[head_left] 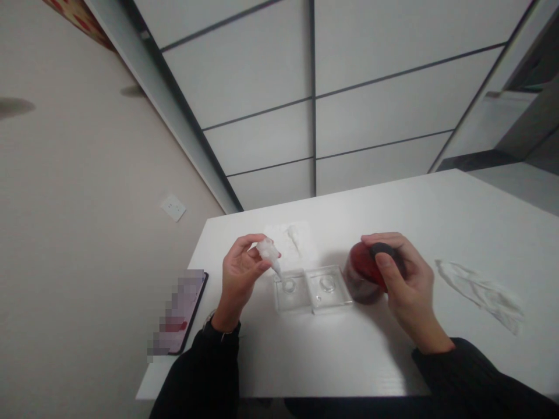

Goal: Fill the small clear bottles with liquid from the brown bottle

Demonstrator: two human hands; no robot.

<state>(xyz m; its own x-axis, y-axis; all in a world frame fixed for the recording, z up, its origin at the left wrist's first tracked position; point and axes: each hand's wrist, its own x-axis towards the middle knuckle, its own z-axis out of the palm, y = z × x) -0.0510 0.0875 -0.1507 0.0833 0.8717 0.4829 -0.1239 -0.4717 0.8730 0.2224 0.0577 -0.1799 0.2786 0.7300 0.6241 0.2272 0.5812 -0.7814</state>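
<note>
My left hand (240, 274) pinches a twisted white tissue (268, 251), whose narrow tip points down at a clear plastic two-well tray (312, 289). The tip is close to the left well, and I cannot tell whether it touches. Each well holds a round transparent shape. My right hand (406, 279) grips a dark red jar (362, 273) just to the right of the tray. A black part (383, 251) sits at the jar's top under my fingers, and my hand hides much of it.
The white table (349, 364) bears a phone (180, 314) with a pixelated screen at its left edge, a flat white tissue (288, 241) behind the tray, and a crumpled translucent sheet (480, 294) at the right. A wall with a socket (173, 207) runs along the left.
</note>
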